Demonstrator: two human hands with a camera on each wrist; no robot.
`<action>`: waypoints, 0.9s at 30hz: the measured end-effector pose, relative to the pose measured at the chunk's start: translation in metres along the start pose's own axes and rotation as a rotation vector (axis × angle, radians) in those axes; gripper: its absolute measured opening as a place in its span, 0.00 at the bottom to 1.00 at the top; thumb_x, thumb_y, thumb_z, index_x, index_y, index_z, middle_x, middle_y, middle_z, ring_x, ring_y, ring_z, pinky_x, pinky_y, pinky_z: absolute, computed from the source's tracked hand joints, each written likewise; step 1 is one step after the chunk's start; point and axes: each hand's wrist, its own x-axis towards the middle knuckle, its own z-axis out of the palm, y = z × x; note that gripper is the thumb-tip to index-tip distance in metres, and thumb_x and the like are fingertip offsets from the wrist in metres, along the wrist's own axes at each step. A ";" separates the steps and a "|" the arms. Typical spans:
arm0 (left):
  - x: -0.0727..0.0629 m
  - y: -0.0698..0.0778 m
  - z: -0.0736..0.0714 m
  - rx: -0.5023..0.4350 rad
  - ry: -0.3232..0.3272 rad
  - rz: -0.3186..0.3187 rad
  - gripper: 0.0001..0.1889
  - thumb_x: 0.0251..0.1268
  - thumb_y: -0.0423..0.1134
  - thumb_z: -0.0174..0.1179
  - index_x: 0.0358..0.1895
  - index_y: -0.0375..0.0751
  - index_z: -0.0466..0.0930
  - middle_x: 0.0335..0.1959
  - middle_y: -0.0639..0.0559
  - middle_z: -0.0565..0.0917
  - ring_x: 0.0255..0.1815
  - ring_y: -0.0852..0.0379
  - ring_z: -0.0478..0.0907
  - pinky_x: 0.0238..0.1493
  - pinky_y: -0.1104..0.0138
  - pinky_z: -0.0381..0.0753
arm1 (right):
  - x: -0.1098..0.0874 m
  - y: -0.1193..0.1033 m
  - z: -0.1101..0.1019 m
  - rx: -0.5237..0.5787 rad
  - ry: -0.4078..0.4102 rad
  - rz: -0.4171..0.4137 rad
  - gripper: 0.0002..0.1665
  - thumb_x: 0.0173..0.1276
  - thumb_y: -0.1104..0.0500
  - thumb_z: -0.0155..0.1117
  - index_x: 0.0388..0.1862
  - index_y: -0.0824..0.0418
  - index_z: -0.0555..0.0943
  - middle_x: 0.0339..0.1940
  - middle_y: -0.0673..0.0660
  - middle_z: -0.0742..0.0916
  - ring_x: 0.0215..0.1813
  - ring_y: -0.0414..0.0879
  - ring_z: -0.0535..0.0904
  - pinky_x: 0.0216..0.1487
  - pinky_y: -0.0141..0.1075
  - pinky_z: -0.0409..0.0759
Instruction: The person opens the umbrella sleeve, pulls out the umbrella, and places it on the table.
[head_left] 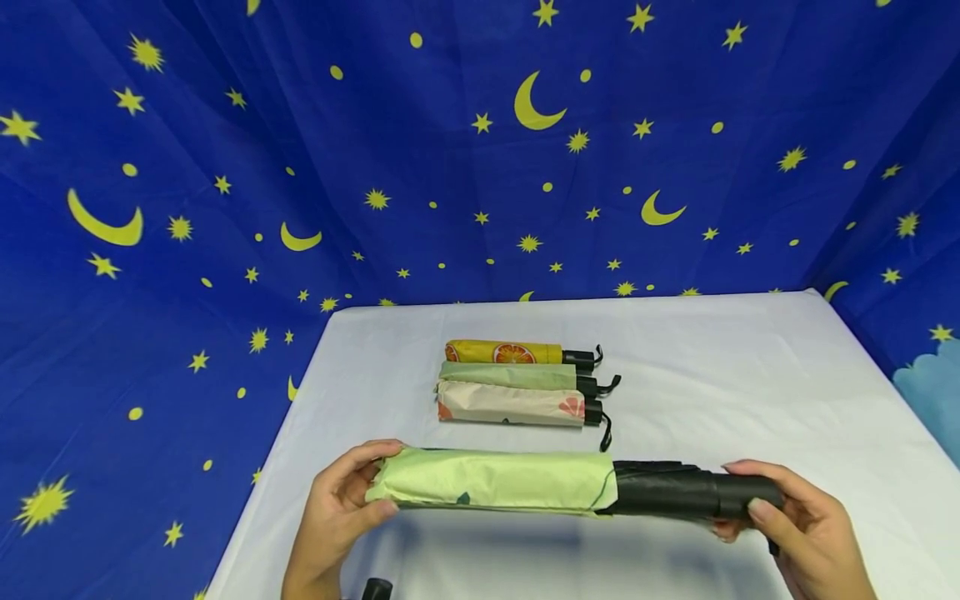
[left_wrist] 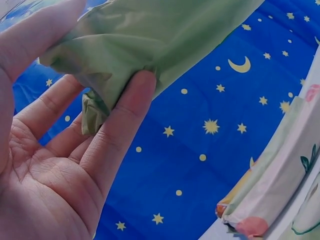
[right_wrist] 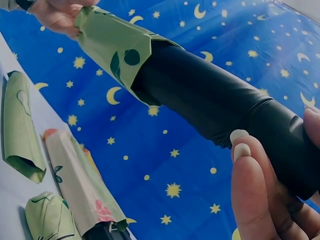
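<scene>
A folding umbrella with a black canopy (head_left: 660, 487) is held level above the near part of the table, partly inside a light green sleeve (head_left: 495, 481). My left hand (head_left: 341, 504) pinches the sleeve's closed end between thumb and fingers; in the left wrist view its crumpled green corner (left_wrist: 95, 112) pokes out between the fingers. At the other end, my right hand (head_left: 813, 521) grips the black handle (head_left: 738, 495). Bare black canopy shows between the sleeve's mouth (right_wrist: 145, 70) and the handle in the right wrist view.
Behind the hands, three sleeved umbrellas lie side by side: yellow with orange slices (head_left: 517, 353), pale green (head_left: 517, 375) and cream with pink patches (head_left: 510, 404). A black handle end (head_left: 377, 588) shows at the bottom edge. Another green sleeve (right_wrist: 22, 125) lies on the white table.
</scene>
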 end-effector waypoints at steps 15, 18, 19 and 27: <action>0.001 0.000 -0.001 -0.022 0.003 -0.005 0.29 0.58 0.09 0.58 0.65 0.11 0.64 0.58 0.32 0.79 0.49 0.51 0.82 0.44 0.66 0.85 | -0.004 -0.003 -0.006 -0.072 0.043 0.007 0.25 0.76 0.82 0.38 0.65 0.74 0.74 0.44 0.65 0.89 0.31 0.55 0.87 0.32 0.45 0.87; 0.001 -0.001 -0.001 -0.017 0.003 0.000 0.28 0.58 0.09 0.57 0.64 0.11 0.64 0.58 0.32 0.79 0.50 0.51 0.82 0.44 0.66 0.85 | -0.004 -0.003 -0.008 -0.076 0.046 0.002 0.25 0.76 0.82 0.38 0.65 0.75 0.74 0.46 0.64 0.89 0.31 0.55 0.87 0.32 0.46 0.87; 0.001 -0.001 -0.001 -0.015 0.004 0.001 0.28 0.58 0.09 0.57 0.64 0.11 0.64 0.58 0.32 0.79 0.50 0.51 0.82 0.44 0.66 0.85 | -0.004 -0.003 -0.009 -0.071 0.046 -0.002 0.25 0.76 0.82 0.38 0.65 0.75 0.74 0.46 0.64 0.89 0.31 0.55 0.87 0.32 0.46 0.87; -0.001 0.000 -0.002 -0.007 0.018 0.005 0.28 0.57 0.08 0.57 0.64 0.11 0.65 0.58 0.32 0.79 0.50 0.51 0.82 0.44 0.66 0.85 | -0.007 -0.002 -0.012 -0.084 0.062 0.016 0.26 0.76 0.82 0.38 0.65 0.73 0.75 0.43 0.65 0.89 0.31 0.55 0.87 0.32 0.47 0.86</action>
